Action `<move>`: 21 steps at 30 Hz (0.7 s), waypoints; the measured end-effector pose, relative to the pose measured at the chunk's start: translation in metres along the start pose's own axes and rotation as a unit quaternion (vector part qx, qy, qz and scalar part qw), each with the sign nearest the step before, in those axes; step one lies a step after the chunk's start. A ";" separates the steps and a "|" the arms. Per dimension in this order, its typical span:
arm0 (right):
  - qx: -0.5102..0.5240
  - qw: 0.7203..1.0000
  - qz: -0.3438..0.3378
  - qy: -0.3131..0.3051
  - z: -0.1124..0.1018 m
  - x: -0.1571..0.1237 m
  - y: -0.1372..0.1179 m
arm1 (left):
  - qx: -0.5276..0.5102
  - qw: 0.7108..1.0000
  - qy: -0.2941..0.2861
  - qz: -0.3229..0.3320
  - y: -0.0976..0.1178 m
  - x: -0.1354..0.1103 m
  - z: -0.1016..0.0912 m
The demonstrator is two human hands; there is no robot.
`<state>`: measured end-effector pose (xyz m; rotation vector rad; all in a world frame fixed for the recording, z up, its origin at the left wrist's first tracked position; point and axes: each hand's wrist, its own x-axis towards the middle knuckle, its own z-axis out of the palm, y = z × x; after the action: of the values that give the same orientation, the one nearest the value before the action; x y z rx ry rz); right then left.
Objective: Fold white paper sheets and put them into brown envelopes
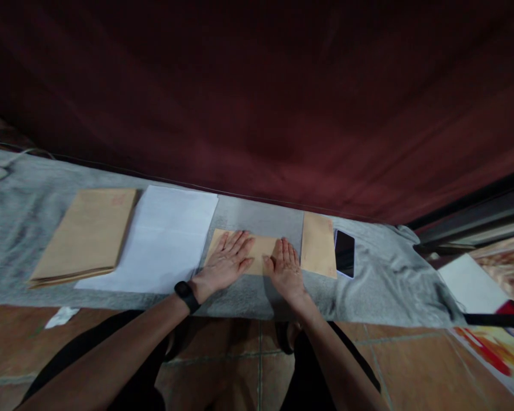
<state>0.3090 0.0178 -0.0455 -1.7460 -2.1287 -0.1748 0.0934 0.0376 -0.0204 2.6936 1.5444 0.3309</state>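
A small brown envelope lies crosswise on the grey cloth in front of me. My left hand rests flat on its left part, fingers spread. On its right end my right hand lies flat, fingers stretched out and close together. Neither hand grips anything. A second brown envelope lies upright to the right of my right hand, apart from it. White paper sheets lie to the left of my left hand, and a stack of larger brown envelopes overlaps their left side.
A phone lies right of the second envelope. Grey cloth covers the long narrow surface. A dark red curtain hangs behind it. Crumpled white paper lies on the tiled floor; a colourful printed sheet is at the lower right.
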 end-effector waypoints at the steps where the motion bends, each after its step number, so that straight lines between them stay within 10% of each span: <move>1: 0.004 1.000 0.000 0.000 0.000 0.001 0.002 | -0.001 1.000 0.002 0.002 0.000 0.000 0.000; 21: 0.057 0.994 0.006 -0.090 -0.018 0.046 0.024 | 0.004 1.000 0.004 0.010 -0.002 0.000 0.005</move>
<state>0.3286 0.0588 -0.0157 -1.7655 -2.2047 0.1104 0.0923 0.0389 -0.0253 2.7187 1.5248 0.3382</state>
